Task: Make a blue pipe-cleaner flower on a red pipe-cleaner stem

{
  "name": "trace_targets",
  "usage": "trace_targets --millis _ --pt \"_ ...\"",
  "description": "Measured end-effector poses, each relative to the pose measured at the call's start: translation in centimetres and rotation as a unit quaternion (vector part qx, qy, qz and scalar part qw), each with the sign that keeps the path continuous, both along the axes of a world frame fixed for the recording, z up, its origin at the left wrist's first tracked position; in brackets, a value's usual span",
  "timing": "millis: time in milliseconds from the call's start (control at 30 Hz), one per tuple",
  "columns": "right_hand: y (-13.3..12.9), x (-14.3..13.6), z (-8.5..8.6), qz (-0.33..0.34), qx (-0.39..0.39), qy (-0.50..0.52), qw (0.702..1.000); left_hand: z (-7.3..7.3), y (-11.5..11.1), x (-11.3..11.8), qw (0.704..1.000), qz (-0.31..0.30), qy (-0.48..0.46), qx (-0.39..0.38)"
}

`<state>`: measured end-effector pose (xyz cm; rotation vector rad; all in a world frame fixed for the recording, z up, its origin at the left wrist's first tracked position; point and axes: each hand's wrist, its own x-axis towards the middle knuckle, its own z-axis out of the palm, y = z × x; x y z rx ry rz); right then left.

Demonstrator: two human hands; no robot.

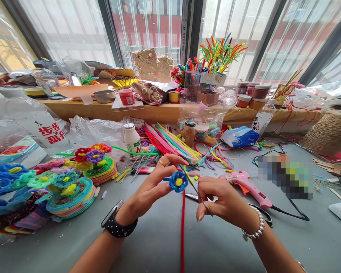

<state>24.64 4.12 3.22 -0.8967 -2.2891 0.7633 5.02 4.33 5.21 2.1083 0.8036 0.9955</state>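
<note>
Right at the tips of the L hand (146, 189), a small blue flower (178, 181) w/ a yellow mid faces out. L grip is nearly closed, pinching the flower's back btwn thumb & fingers; the other fingers fan up & out, one w/ a gold ring (163, 163). R hand (226, 199) is just beside it, its grip curled tight on a thin dark tool (201, 198) that points up twd the flower. Can't tell if the tool's tip touches.

Both arms reach in from the bottom, L w/ a dotted watch strap (121, 226), R w/ a bead bracelet (257, 224). A red strip (183, 231) runs down btwn them, below the flower.

Gray tabletop (153, 252) is messy. Fuzzy flowers (66, 182) sit in a heap on the L side, a pile of colored sticks (173, 142) is farther back, & a pink glue gun (251, 185) lies nr the R hand. Twine (326, 132) is far R. Behind: a wood shelf (156, 113) full of jars & stuff, then big windows (224, 30).
</note>
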Motion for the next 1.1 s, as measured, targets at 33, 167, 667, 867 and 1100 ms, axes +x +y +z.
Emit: trace_targets --millis 33,167,667,867,1100 --pt "0.0 0.0 0.0 -0.014 0.002 0.007 1.000 0.0 0.0 0.1 1.000 0.008 0.000 0.009" --pt "0.3 0.4 0.0 -0.102 0.000 0.056 0.993 -0.4 0.2 0.4 0.994 0.091 -0.004 0.067" --pt "-0.4 -1.1 -0.6 -0.033 -0.023 0.028 0.999 -1.0 0.6 0.4 0.971 0.201 -0.024 0.128" --pt "-0.3 -0.7 -0.5 -0.042 -0.005 0.016 0.999 -1.1 0.7 0.5 0.979 0.162 -0.026 0.117" --pt "-0.3 -0.7 -0.4 -0.050 0.030 0.015 0.998 -1.1 0.9 0.5 0.981 0.149 -0.020 0.126"
